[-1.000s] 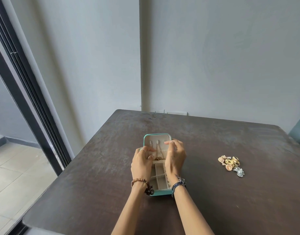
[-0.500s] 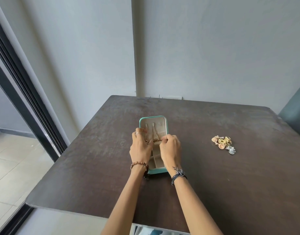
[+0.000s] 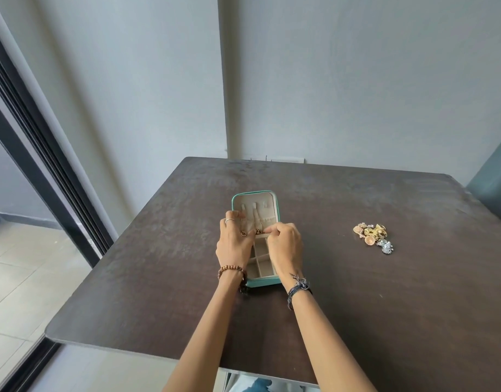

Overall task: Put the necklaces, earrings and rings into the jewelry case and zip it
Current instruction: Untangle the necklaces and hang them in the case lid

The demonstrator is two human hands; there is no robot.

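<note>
**Q:** Teal zip-round jewelry case (image 3: 264, 282) with the cream lining: where does it lie?

**A:** Open flat on the dark brown worktop (image 3: 385, 306), near the middle, lid half away from the person and the divided tray half towards them. Both hands are over its hinge line.

**Q:** What are the fingers of the right hand (image 3: 286, 247) doing?

**A:** They are curled, thumb and forefinger pinched together on the small gold pendant end of a thin gold necklace (image 3: 259, 231) that runs up the lid lining to one of the hooks.

**Q:** And the left hand (image 3: 234, 244)?

**A:** It rests on the left side of the lid, fingers bent over the lining, fingertips near the left hook. A small gold ring-shaped piece (image 3: 243, 233) shows at its fingers; I cannot tell whether it is gripped or only touched. That hand wears a silver ring, with a wooden bead bracelet on the wrist; the right wrist carries a dark cord bracelet.

**Q:** The other pieces?

**A:** A heap of gold and silver jewelry (image 3: 373, 236) sits on the worktop well apart, to the right.

**Q:** Any writing?

**A:** None readable.
</note>
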